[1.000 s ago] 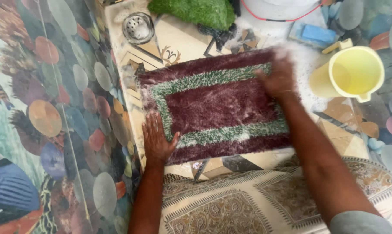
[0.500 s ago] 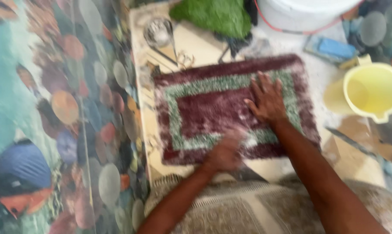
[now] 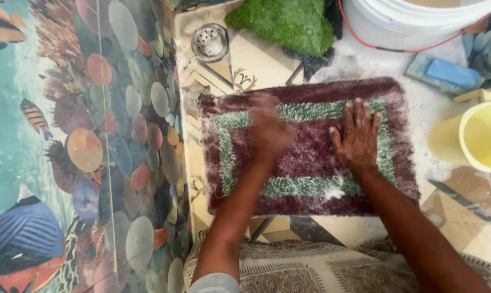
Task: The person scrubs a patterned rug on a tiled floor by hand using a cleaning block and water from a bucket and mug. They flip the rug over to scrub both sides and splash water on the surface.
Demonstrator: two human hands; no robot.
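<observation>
A shaggy maroon mat (image 3: 310, 157) with a green rectangular band lies flat on the patterned floor tile, flecked with white suds. My right hand (image 3: 358, 135) presses flat on its right half, fingers spread. My left hand (image 3: 267, 130) rests on the mat's upper left part and is blurred by motion, so its fingers cannot be made out well. Neither hand holds anything.
A yellow jug (image 3: 476, 144) stands at the right. A white bucket (image 3: 408, 19) with a red handle is at the top, a green mat (image 3: 283, 21) beside it, a blue soap block (image 3: 452, 73) below. A round metal drain cover (image 3: 210, 40) sits top left. A patterned cloth (image 3: 321, 268) covers my lap.
My left hand has moved from the mat's lower left edge up onto its upper left part. My right hand slid from the top right corner down to the right half.
</observation>
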